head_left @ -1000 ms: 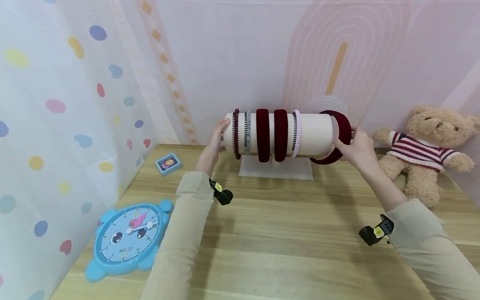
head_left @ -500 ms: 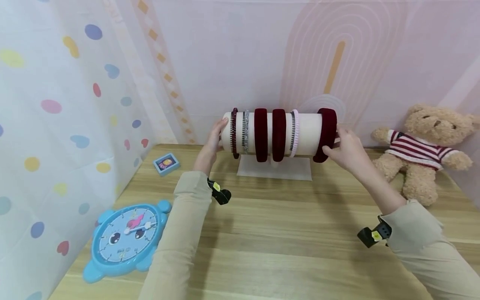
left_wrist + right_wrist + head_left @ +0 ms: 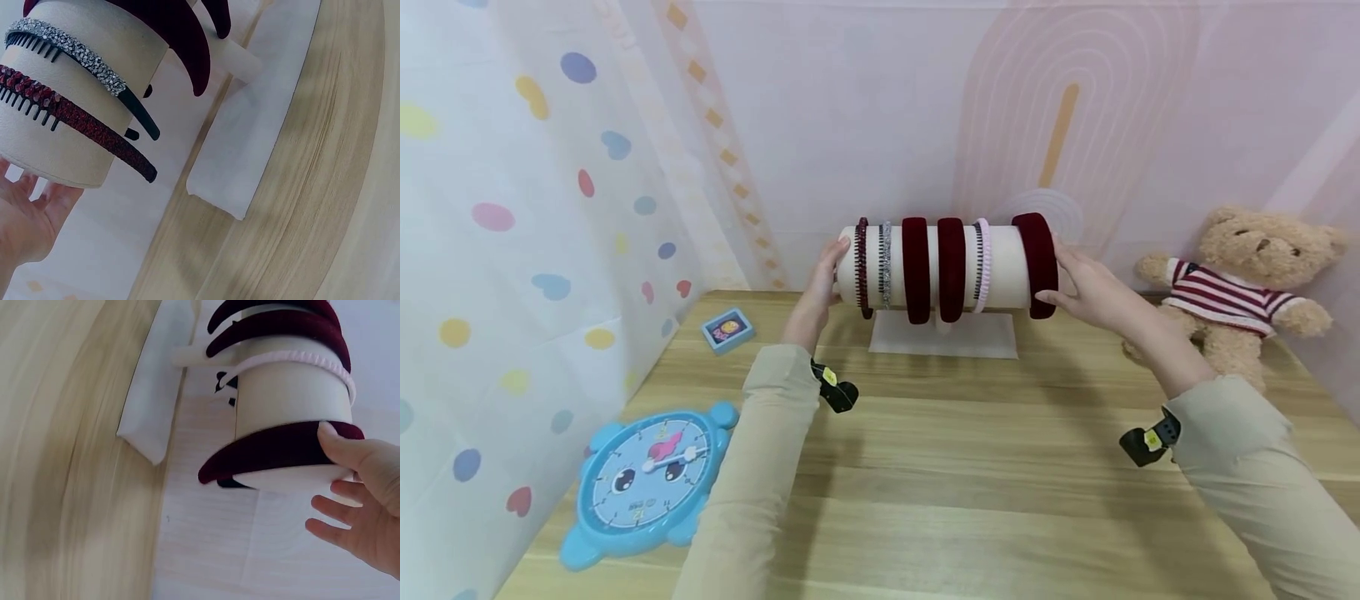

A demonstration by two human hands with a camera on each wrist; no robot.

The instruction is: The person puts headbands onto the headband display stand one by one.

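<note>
A cream display roll [image 3: 1003, 267] stands crosswise on its white base [image 3: 943, 337]. At its left end my left hand [image 3: 817, 287] rests against the roll, fingers touching the end [image 3: 47, 215]. My right hand [image 3: 1093, 287] holds a dark red velvet headband [image 3: 1037, 265] around the right end; the thumb lies on the velvet in the right wrist view [image 3: 369, 490], other fingers spread beyond the rim. Also on the roll are a sequined dark red headband [image 3: 862, 268], a silver glittery one [image 3: 75, 53], two more velvet headbands [image 3: 916, 271] and a pale pink one [image 3: 300, 357].
A teddy bear [image 3: 1232, 300] in a striped shirt sits at the right, behind my right forearm. On the left lie a blue toy clock [image 3: 643, 479] and a small blue-framed picture [image 3: 727, 330]. Patterned cloth [image 3: 850, 108] hangs behind the wooden table [image 3: 962, 467].
The rightmost velvet headband has gone from partly off the right end to around the roll, then slid slightly left with my right hand. My left hand stays at the left end.
</note>
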